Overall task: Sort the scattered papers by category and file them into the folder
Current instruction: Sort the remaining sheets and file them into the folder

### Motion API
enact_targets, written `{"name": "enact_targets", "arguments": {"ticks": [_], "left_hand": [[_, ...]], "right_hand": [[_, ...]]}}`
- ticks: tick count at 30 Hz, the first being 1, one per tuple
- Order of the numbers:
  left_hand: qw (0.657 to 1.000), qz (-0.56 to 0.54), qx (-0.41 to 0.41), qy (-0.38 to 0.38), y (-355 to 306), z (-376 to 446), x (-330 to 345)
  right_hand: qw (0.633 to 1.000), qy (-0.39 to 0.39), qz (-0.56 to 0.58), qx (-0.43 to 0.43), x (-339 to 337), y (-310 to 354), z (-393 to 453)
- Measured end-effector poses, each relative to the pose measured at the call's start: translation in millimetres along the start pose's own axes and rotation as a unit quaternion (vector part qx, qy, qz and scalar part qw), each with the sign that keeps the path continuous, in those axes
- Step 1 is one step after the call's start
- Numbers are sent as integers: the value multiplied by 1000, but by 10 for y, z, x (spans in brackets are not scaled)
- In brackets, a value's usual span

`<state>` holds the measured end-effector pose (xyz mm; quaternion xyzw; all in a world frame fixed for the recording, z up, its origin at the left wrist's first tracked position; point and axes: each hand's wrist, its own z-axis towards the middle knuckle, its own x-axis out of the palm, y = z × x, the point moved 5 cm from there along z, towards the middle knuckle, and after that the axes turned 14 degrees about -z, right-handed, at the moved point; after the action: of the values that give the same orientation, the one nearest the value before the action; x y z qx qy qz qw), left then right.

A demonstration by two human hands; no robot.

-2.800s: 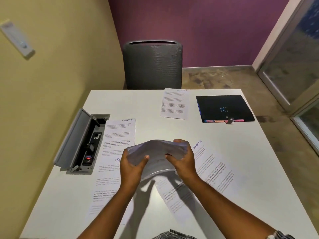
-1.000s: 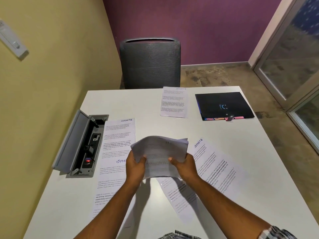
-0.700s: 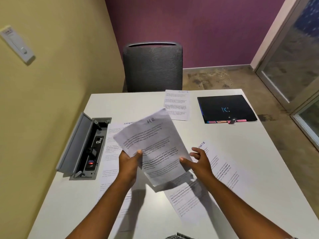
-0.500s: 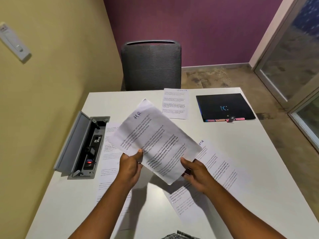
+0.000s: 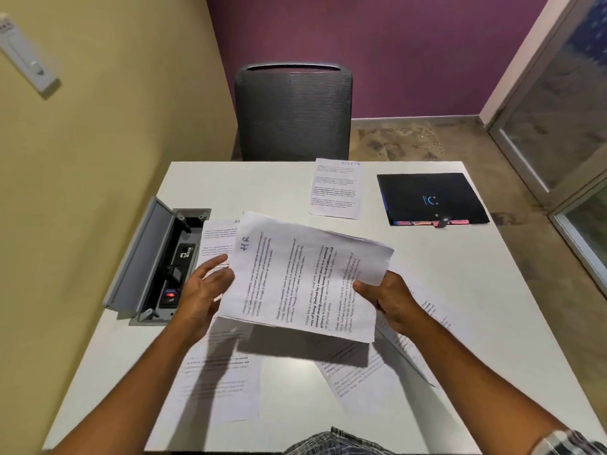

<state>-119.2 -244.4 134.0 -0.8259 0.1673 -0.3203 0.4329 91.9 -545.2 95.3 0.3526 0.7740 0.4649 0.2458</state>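
Note:
I hold a small stack of printed papers (image 5: 305, 280) above the middle of the white table (image 5: 476, 290), turned sideways, its top sheet marked "HR". My right hand (image 5: 391, 298) grips the stack's right edge. My left hand (image 5: 207, 290) is at the stack's left edge with its fingers spread, and I see no grip. A black folder (image 5: 427, 195) with coloured tabs along its near edge lies shut at the far right. A sheet marked "SPORTS" (image 5: 336, 188) lies to the left of it. More printed sheets lie on the left (image 5: 226, 382) and on the right (image 5: 417, 326), under my arms.
An open grey cable box (image 5: 157, 264) with sockets is set into the table's left side, its lid standing up. A grey mesh chair (image 5: 292, 113) stands at the far edge. A yellow wall runs close on the left, and a glass door (image 5: 565, 119) is on the right.
The stack went from upright between both hands to fanned out, then turned sideways. My right hand took its right edge and my left hand's fingers came off it.

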Motion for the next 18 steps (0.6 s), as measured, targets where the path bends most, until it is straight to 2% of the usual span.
{"name": "enact_targets", "arguments": {"ticks": [3,8,14,18], "left_hand": [[994,101,-13,36,37,-8,90],[982,154,97,-41,197,21,243],[975,101,180,-86,272,-12,676],[966,82,208,-128,397,104,768]], "right_hand": [[999,-14,-38,7,79,65,21],[989,-131,-73,-4,211,242,109],[983,-173,13,-53,582,526,210],[970,-215,-36,-104,751,473,351]]}}
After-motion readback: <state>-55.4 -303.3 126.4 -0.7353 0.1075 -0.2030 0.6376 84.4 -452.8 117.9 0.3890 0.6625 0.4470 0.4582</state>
